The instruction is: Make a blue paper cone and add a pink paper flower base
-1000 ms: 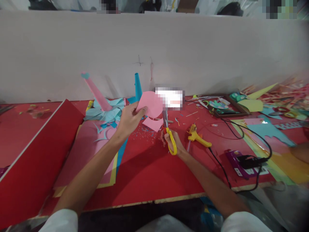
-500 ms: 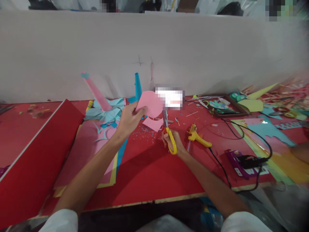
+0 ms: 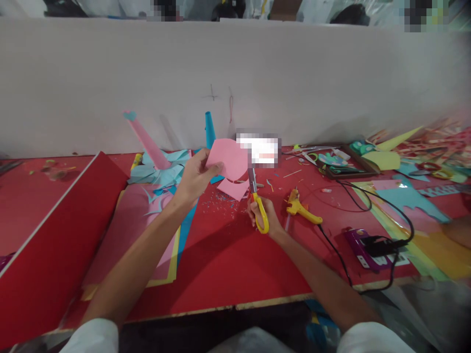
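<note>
Pinched in my left hand point(image 3: 196, 177) is a piece of pink paper point(image 3: 230, 159) with a rounded right side, held up above the table. My right hand point(image 3: 265, 215) grips yellow-handled scissors point(image 3: 262, 211), their blades pointing up at the paper's right edge. The blade tips are lost in a blurred patch, so I cannot tell whether they touch the paper. Below lies a pink paper offcut point(image 3: 233, 189) among tiny scraps. To the right of my right hand rests a yellow glue gun point(image 3: 302, 208).
Coloured sheets point(image 3: 121, 230) and a red board point(image 3: 62, 240) are on the left. A pink paper cone point(image 3: 149, 142) and a blue cone point(image 3: 209, 130) stand at the back. A purple power strip point(image 3: 368, 250) with black cables and a tray point(image 3: 349, 169) lie right. Another person's hand point(image 3: 458, 230) shows at the right edge.
My left hand and the pink paper have shifted very slightly left. The scissors in my right hand have hardly moved.
</note>
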`<action>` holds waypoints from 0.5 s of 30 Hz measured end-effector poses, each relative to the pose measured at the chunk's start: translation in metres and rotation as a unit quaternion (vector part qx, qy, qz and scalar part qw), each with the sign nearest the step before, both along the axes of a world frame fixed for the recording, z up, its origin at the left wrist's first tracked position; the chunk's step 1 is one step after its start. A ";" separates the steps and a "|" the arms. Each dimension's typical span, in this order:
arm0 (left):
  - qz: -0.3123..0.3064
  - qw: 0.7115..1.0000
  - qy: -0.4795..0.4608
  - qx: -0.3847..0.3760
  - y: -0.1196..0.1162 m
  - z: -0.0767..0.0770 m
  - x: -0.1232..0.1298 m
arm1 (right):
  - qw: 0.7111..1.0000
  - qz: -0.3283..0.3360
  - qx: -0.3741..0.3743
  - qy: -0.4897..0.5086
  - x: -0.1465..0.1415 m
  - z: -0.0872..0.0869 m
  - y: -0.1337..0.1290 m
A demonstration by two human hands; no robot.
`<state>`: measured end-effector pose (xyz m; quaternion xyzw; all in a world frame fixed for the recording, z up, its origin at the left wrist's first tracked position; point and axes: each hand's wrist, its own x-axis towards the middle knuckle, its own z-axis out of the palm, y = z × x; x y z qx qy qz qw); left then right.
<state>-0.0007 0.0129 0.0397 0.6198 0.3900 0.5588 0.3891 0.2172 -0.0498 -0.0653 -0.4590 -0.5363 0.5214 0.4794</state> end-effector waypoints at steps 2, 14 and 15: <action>-0.009 0.999 -0.030 -0.021 0.000 -0.002 0.001 | 1.000 0.002 -0.006 0.006 -0.001 -0.002 0.000; -0.011 0.995 -0.078 -0.056 -0.003 -0.002 0.005 | 0.997 0.041 0.066 0.005 0.002 -0.024 0.005; -0.009 0.996 -0.075 -0.055 -0.003 -0.002 0.006 | 0.996 0.042 0.079 0.003 0.002 -0.028 0.006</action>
